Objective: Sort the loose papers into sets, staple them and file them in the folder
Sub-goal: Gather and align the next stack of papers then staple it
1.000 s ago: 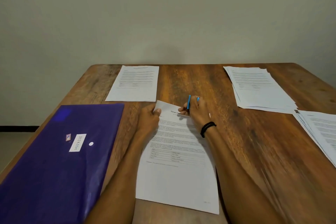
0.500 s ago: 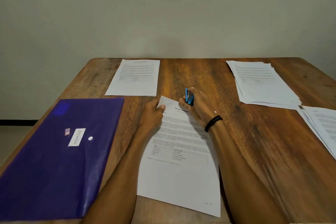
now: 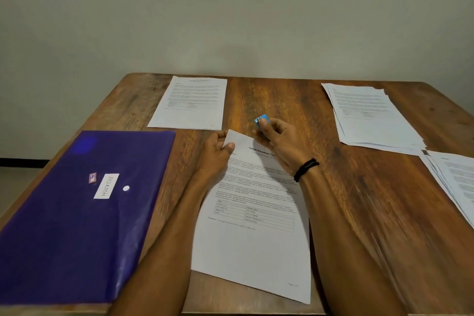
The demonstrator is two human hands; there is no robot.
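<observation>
The paper set (image 3: 254,226) lies face up near the front edge of the tabletop (image 3: 359,200), approx. mid-width, skewed so its top leans left. Printed text & a small table show on the top pg. Its far-left corner is lifted off the wood and pinched by the left hand (image 3: 215,151), thumb (image 3: 229,146) on top, the other fingers behind the corner. The right hand (image 3: 282,143) sits over the set's top edge, fingers (image 3: 265,126) curled round a small blue stapler (image 3: 262,119) held just past that edge. Can't tell if the stapler touches the paper. A black band (image 3: 306,169) circles the right wrist.

The purple folder (image 3: 77,213) lies flat at the front-left corner, just beside the left forearm, w/ a white label (image 3: 106,185) reading "BEDROOM", a small sticker & a white dot. A printed sheet (image 3: 189,102) lies at the far edge, left of ctr, near the folder's far end but apart from it. A loose stack (image 3: 369,115), untidily fanned, sits toward the far-right corner. A second fanned stack (image 3: 456,182) lies at the right edge, partly cut off by the frame, its far corner just beside the first stack's near corner. A plain pale wall (image 3: 230,7) rises behind the far edge.
</observation>
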